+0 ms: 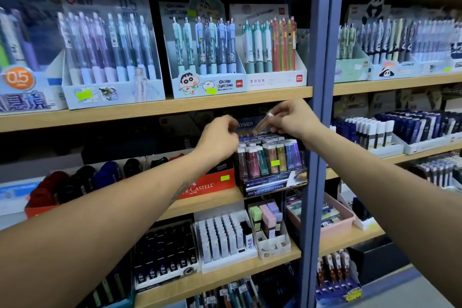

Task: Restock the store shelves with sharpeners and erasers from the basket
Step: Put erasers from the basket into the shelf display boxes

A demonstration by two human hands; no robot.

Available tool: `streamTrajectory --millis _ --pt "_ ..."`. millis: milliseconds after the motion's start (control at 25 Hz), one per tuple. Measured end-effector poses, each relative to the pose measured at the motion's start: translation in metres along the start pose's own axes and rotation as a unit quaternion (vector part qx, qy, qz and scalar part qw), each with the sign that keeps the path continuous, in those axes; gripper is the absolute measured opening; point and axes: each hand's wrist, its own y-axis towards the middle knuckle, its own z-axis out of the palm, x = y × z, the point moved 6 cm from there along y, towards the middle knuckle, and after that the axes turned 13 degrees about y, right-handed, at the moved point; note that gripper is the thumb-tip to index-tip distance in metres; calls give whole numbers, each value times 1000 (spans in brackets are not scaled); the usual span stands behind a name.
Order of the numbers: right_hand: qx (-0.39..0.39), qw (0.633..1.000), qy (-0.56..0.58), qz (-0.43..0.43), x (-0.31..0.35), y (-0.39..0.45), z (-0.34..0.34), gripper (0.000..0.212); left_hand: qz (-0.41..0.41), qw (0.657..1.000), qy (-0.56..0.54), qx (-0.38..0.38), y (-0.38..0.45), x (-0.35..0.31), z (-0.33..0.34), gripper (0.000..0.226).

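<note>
Red carton (211, 184): partly hidden behind the left forearm.
Left hand (220, 136): fingers curled; contents hard to make out.
Slim eraser (262, 125): tilted, pinched by right hand (291, 117) above the display box (271, 182), under the shelf edge (175, 107).
Blue upright (322, 107): just beside the right wrist.

I am reading "FABER-CASTELL" on the red box (207, 186). The dark eraser display (271, 181) is showing "Slim body for precise erasing", with "POLYMER" on its back card. The cartoon pen box (207, 86) is carrying "deli", and an orange "0.5" sticker (18, 78) is sitting on the left carton.
</note>
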Motion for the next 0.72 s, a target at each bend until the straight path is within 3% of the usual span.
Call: streamTrajectory --millis 120,240,560,720 --pt "-6 994 -105 -8 -12 13 7 4 72 988 99 97 -3 -2 11 49" --pt "32 989 -145 -27 -14 21 18 6 88 963 174 187 -4 3 27 55" --pt "115 979 -169 -17 -14 24 50 2 80 968 137 193 2 12 23 60" --pt "132 956 -258 -44 -13 30 60 15 70 970 122 197 6 15 23 64"
